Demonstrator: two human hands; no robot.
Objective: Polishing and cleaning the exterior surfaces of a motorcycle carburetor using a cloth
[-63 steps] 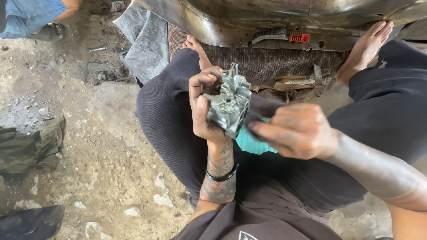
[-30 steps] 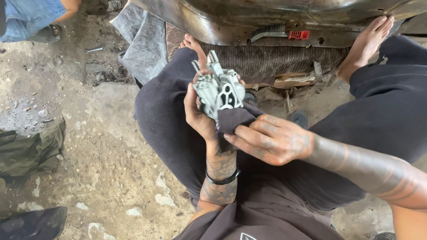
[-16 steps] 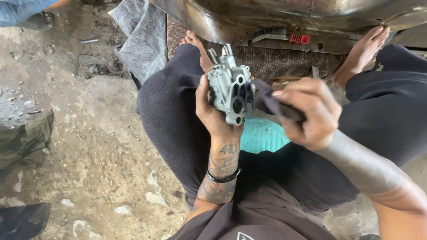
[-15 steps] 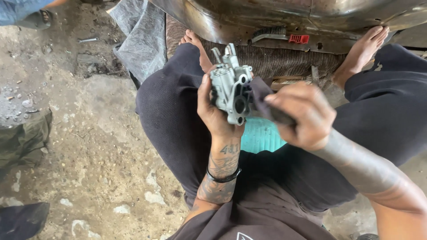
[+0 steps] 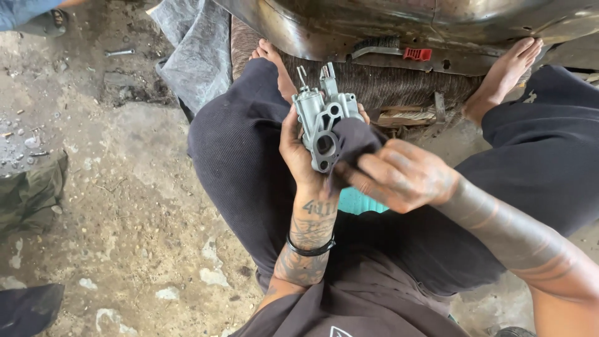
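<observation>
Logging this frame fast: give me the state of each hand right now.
Left hand: closed around the grey metal engine part, holding it upright.
Right hand: closed on a dark cloth, pressing it against the part.

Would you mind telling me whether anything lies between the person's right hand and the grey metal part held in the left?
Yes: a dark cloth lies between the right hand and the grey metal part, pressed against its right side. The left hand grips the part directly, bare.

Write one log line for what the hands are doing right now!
left hand: holds grey metal carburetor upright | right hand: presses dark cloth against it
</observation>
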